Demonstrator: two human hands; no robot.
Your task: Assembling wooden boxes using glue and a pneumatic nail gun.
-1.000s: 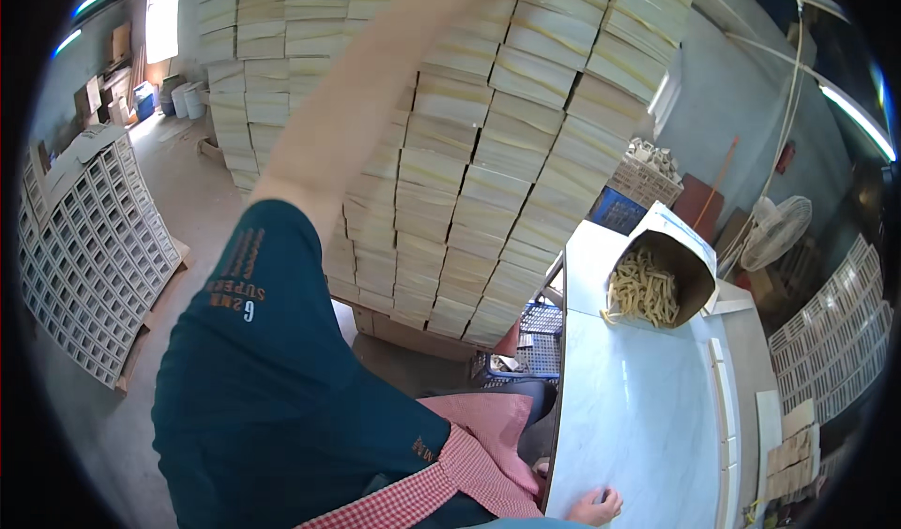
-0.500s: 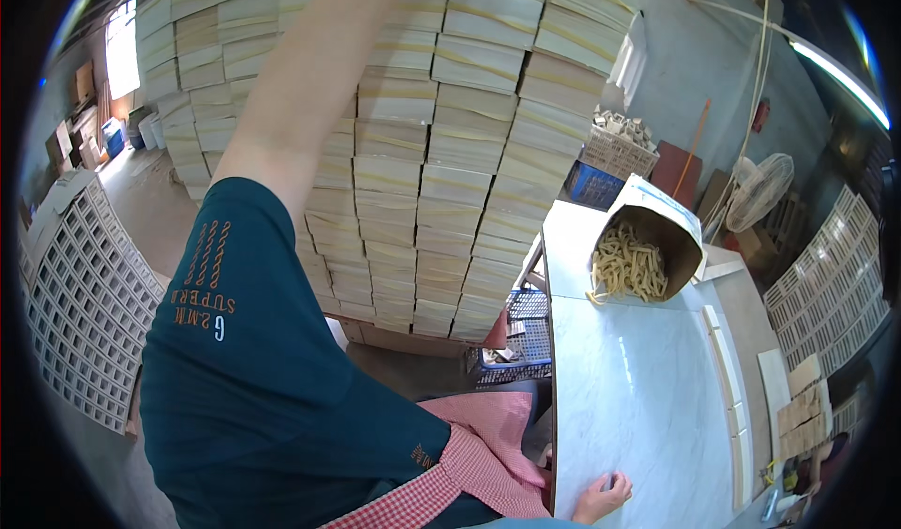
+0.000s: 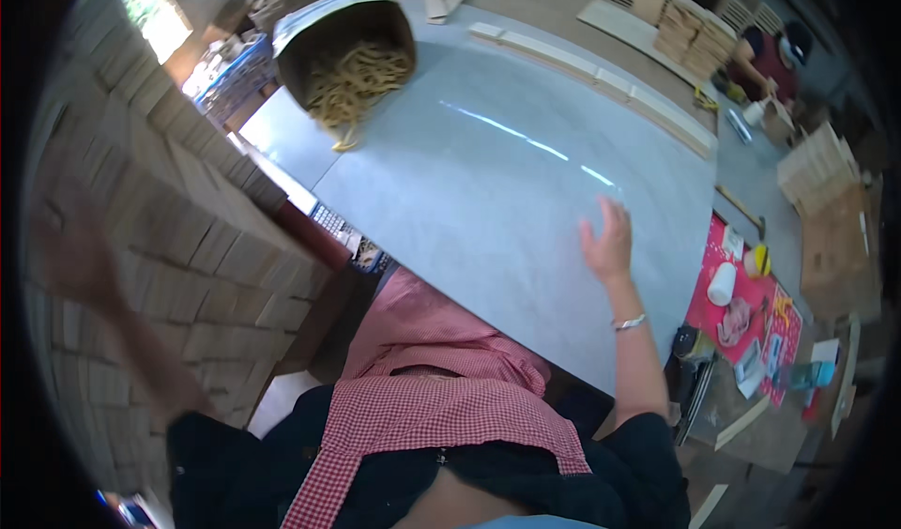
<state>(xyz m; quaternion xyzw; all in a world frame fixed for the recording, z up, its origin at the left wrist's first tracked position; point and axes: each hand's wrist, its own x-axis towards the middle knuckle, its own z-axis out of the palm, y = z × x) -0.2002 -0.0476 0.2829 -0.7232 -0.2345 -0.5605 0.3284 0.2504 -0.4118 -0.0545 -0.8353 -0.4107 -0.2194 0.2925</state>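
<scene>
My right hand [image 3: 610,243] hovers over or rests lightly on the pale grey marbled tabletop [image 3: 450,200]. Its fingers are spread, nothing is in them, and a bracelet circles the wrist. Over at the far left, my left hand [image 3: 75,247] is smeared by motion beside the tall stack of pale flat bundles [image 3: 169,172]. Whether that hand holds anything cannot be made out. On the table's far left part, a cardboard box [image 3: 343,1] lies on its side, its mouth facing me, with yellowish rubber bands [image 3: 361,83] heaped inside and spilling at the lip.
Long pale strips [image 3: 601,78] line the table's far edge. To the right, a red sheet [image 3: 751,332] carries a white roll [image 3: 722,284], a yellow-lidded jar [image 3: 756,261] and a bottle [image 3: 807,375]. A hammer [image 3: 743,212] lies behind it. A co-worker [image 3: 770,64] sits at the far right.
My view has swung from the stack toward the table. My left arm has come down from high on the stack, and my right hand has gone from loosely curled to spread.
</scene>
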